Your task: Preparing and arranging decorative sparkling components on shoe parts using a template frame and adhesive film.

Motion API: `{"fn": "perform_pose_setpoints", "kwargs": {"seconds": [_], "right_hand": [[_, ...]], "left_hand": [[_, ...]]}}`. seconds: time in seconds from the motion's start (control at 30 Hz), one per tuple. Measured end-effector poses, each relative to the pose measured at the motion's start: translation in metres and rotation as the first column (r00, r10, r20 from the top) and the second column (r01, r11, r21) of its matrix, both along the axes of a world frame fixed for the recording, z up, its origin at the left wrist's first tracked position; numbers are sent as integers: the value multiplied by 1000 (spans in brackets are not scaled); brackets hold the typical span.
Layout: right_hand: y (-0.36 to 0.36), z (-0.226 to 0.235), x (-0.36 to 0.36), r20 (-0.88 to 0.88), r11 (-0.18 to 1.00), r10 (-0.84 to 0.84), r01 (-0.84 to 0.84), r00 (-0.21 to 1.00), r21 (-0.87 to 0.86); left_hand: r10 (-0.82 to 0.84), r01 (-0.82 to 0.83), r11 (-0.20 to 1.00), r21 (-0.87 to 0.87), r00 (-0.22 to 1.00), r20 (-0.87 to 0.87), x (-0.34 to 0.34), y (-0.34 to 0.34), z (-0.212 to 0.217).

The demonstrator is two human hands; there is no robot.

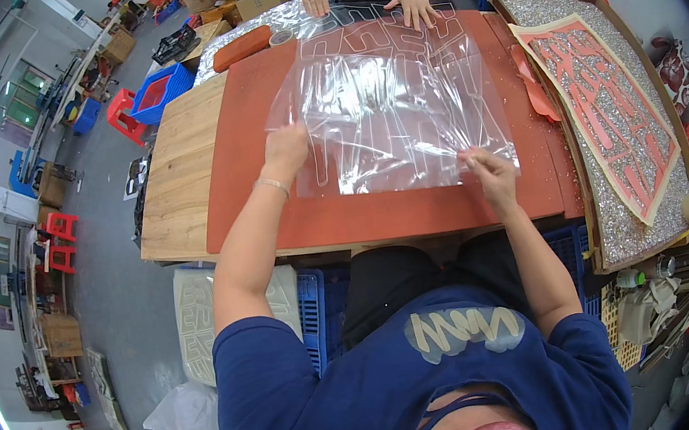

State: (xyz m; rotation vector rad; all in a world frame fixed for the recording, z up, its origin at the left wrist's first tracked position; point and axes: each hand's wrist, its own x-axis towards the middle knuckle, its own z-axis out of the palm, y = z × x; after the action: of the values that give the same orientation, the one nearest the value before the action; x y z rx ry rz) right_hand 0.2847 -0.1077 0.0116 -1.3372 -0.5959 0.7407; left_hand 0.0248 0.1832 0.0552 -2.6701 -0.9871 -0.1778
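A sheet of clear plastic film is spread over a reddish-brown board in front of me. Outlined strip shapes show through and beyond the film. My left hand, a little blurred, is closed at the film's left edge. With thumb and fingers pinched, my right hand grips the near right part, where creases fan out from it. Across the table, another person's hand lies flat on the far edge, and that person's other hand rests further left.
At the right stands a shallow tray of glittery silver bits, with a cream-edged sheet of coral cut-outs on it. A brown block lies at the far left. Bare wood borders the board. Blue crates sit below.
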Motion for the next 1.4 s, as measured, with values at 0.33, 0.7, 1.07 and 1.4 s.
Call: {"fn": "perform_pose_setpoints", "kwargs": {"seconds": [0.33,0.7,1.07,1.4], "right_hand": [[-145,6,-68,651,971,184,-241,737,-2],[-165,73,-90,846,883,167,-459,506,99],[-104,102,-85,971,689,1,-704,241,174],[-6,23,61,971,984,150,-122,185,-129]], "left_hand": [[23,-12,976,-217,999,46,-138,-204,-11],[407,-253,905,-343,752,519,-190,-247,-33],[-356,555,763,-330,788,501,-19,-312,85],[-203,371,887,-274,847,491,-4,-307,84]]}}
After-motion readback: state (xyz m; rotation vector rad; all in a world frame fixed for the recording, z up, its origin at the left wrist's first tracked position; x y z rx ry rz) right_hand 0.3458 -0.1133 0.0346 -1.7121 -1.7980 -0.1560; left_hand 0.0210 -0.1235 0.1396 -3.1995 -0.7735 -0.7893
